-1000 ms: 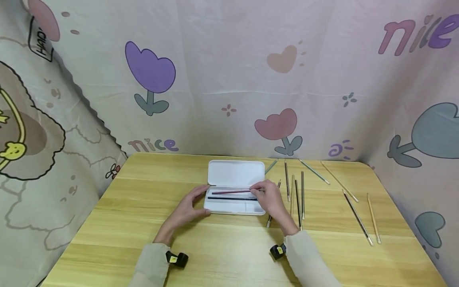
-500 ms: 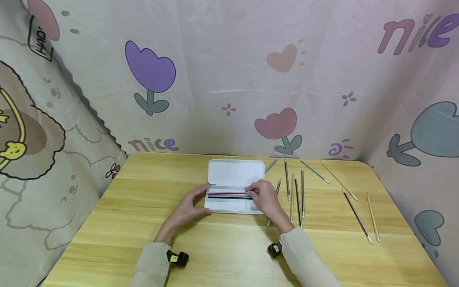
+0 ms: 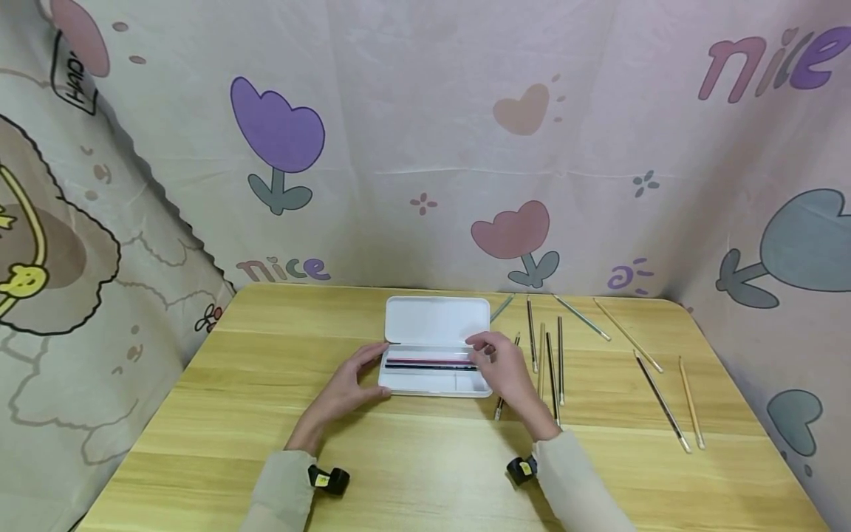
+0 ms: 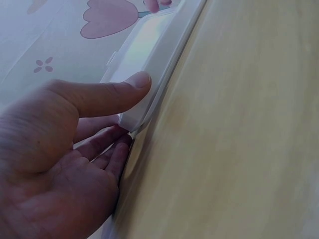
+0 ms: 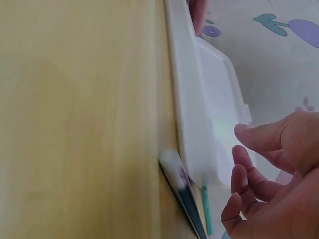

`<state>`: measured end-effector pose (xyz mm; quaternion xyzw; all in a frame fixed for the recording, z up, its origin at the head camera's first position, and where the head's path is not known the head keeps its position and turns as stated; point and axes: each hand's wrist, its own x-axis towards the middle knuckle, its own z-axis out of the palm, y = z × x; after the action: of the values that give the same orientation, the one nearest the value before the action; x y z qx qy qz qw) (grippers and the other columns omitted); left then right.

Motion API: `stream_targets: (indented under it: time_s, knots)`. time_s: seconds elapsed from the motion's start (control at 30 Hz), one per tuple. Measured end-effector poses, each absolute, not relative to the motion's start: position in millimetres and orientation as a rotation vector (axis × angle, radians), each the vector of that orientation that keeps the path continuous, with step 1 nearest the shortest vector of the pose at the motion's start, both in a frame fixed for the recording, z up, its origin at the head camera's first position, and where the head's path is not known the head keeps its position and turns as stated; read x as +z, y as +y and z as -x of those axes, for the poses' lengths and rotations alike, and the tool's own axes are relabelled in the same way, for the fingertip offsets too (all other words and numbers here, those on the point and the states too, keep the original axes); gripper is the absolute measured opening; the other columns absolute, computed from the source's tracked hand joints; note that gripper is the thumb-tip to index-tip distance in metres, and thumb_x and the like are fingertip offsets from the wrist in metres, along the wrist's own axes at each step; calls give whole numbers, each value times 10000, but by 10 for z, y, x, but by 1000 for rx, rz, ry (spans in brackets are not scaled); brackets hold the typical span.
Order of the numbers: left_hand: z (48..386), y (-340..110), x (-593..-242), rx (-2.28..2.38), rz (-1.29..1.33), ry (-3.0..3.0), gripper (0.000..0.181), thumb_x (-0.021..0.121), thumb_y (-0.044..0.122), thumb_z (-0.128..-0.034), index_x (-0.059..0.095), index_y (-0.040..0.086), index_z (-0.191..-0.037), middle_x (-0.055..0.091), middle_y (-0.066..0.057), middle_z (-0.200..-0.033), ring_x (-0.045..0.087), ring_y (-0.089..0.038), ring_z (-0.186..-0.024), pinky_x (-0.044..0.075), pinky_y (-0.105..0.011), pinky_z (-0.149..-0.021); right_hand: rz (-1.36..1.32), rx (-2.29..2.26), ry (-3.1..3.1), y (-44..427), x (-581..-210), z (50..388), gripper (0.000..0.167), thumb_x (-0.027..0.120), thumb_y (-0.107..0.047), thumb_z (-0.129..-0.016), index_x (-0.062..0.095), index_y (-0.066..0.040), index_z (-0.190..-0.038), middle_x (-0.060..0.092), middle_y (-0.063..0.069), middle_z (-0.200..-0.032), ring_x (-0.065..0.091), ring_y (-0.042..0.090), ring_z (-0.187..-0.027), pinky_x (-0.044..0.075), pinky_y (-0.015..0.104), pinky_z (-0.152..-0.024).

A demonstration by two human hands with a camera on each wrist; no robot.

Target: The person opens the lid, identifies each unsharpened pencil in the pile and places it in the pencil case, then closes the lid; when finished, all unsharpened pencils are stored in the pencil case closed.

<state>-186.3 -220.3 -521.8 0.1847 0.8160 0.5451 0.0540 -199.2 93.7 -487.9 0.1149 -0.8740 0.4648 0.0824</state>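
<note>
A white pencil case (image 3: 436, 321) stands with its lid up on the table. Inside it, a dark red pencil (image 3: 422, 360) and a black pencil (image 3: 422, 366) lie side by side. My left hand (image 3: 344, 387) holds the case's left end, thumb at the front and fingers round the far side; the left wrist view shows that thumb (image 4: 114, 95) against the case wall. Over the case's right end hovers my right hand (image 3: 502, 369), covering the pencils' right ends. In the right wrist view its fingers (image 5: 254, 184) are loosely bent, with nothing between them and the thumb.
Several loose pencils lie right of the case, among them a black one (image 3: 561, 362), a yellow one (image 3: 691, 403) and a greenish one (image 3: 582, 318). One dark pencil (image 5: 188, 199) lies close to the case's right end. A patterned cloth (image 3: 399, 111) hangs behind the table.
The dark red pencil has shifted left, then settled beside the black one in the case. My right hand has let go of it and drawn back slightly right. The left hand stays put.
</note>
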Motion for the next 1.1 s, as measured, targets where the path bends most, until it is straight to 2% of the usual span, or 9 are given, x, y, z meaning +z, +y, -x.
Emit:
stream_targets:
  time_s: [0.2,0.6,0.87,1.1]
  knots:
    - [1847,-2213,-5209,1645,-554,2488,838,855,63,-809,437,12,-1534,389,-202,-1583,369,-415,-1457,264,-526,-1227,-302,1444,-2580,1167,-4810,1908,195,717,16,-908,741,-15,-1100,682,69,-945,629,214,-855,536,271,-718]
    - [1841,-2222,-5190,1638,-561,2494,832,857,77,-817,437,4,-1531,391,-205,-1579,376,-422,-1451,275,-522,-1221,-153,1351,-2537,1697,-4780,1751,268,701,9,-918,693,-8,-1185,675,89,-962,626,214,-852,533,192,-619]
    - [1850,-2206,-5188,1628,-576,2509,819,854,76,-821,442,-10,-1524,395,-216,-1575,373,-426,-1450,273,-533,-1220,1,1294,-2532,2013,-4848,1736,284,695,-26,-935,669,8,-1216,699,124,-978,644,222,-866,536,134,-694]
    - [1846,-2204,-5193,1626,-574,2511,828,854,73,-817,435,-11,-1527,393,-221,-1575,379,-431,-1446,274,-535,-1219,81,1256,-2670,2243,-4908,1741,364,715,-83,-945,619,22,-1279,687,155,-1001,658,242,-857,528,208,-647]
